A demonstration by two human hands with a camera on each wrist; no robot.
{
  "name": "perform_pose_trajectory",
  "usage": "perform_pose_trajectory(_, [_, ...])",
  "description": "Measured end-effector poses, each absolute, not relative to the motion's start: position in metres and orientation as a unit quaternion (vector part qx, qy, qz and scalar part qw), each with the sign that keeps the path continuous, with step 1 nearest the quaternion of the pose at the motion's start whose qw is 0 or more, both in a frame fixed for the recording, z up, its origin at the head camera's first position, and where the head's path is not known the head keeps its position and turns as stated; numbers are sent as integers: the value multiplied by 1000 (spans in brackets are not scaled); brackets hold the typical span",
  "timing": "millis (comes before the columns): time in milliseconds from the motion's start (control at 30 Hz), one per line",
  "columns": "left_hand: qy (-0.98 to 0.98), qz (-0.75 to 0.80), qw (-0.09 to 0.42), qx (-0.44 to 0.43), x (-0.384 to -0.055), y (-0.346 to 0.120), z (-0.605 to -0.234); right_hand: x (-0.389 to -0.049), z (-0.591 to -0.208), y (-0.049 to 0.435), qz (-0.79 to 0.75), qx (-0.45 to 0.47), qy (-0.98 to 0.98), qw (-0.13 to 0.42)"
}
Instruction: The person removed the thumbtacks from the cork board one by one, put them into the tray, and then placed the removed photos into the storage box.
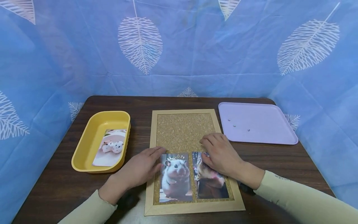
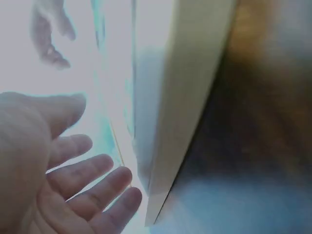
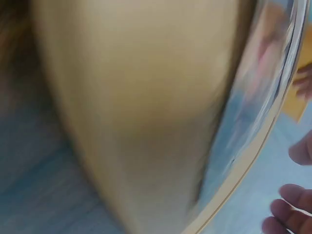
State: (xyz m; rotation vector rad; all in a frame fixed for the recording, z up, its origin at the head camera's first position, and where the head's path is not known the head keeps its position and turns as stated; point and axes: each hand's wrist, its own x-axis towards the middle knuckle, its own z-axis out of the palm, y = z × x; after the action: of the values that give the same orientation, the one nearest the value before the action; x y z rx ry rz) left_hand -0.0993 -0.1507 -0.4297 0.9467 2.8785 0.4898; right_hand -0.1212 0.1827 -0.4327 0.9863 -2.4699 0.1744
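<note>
A wood-framed cork board lies on the table with two photos on its near half. The left photo shows a white hamster with a crown. My left hand is over the board's left side, fingertips at that photo's upper left edge. In the left wrist view its fingers are spread and hold nothing. My right hand reaches over the right photo and hides its upper right part. The right wrist view shows the thumb and fingers apart, nothing between them.
Left of the board stands a yellow tub with another photo of two small spotted animals in it. A lilac tray at the back right bears a few tiny objects. Blue leaf-patterned cloth hangs behind the dark wooden table.
</note>
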Motion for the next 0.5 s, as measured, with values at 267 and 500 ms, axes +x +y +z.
perform_pose_trajectory(267, [918,354,73,163,-125,-142,-423,-97,-433,164,38,400,-903,151])
perform_pose_trajectory(500, [784,583,206,51,-145,-149,-420,-82,-435,157,34,414,-904,101])
